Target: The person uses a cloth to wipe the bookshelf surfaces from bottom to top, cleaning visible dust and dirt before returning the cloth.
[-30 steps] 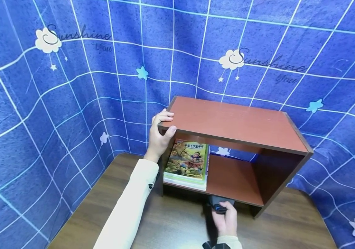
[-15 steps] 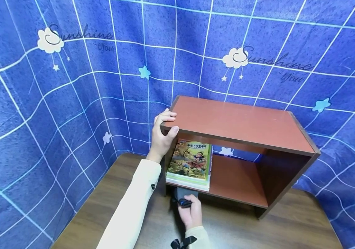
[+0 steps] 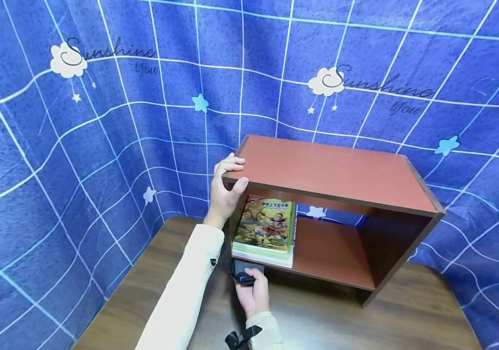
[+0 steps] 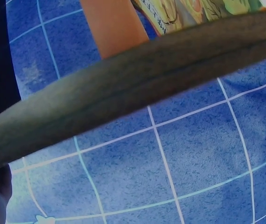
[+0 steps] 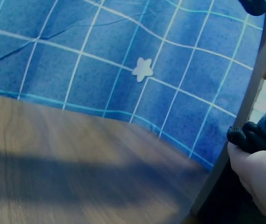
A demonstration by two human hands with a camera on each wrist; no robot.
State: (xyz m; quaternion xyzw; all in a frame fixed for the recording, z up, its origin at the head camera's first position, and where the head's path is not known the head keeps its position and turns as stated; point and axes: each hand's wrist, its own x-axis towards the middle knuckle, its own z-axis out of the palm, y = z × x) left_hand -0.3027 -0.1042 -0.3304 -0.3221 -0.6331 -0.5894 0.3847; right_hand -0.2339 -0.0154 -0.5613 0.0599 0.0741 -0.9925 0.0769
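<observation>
My left hand [image 3: 224, 197] grips the top left front corner of a small brown bookshelf [image 3: 332, 172], thumb on the front edge and fingers over the top. In the left wrist view its thumb [image 4: 3, 183] shows by the dark shelf edge [image 4: 123, 84]. My right hand [image 3: 254, 294] pinches a folded dark cloth [image 3: 244, 273], grey and black with a bit of blue. It is at the front edge of the lower board, near the left end, below the books [image 3: 263, 228]. In the right wrist view the bunched cloth [image 5: 254, 134] lies close to the shelf's side panel.
The stack of books, a picture cover on top, lies in the left part of the shelf. The shelf stands on a wooden table [image 3: 319, 321]. Behind it hangs a blue curtain [image 3: 153, 121] with white lines, clouds and stars.
My right hand has moved left with the cloth along the lower front edge, from near the middle of the shelf to its left end. My left hand keeps its place on the corner.
</observation>
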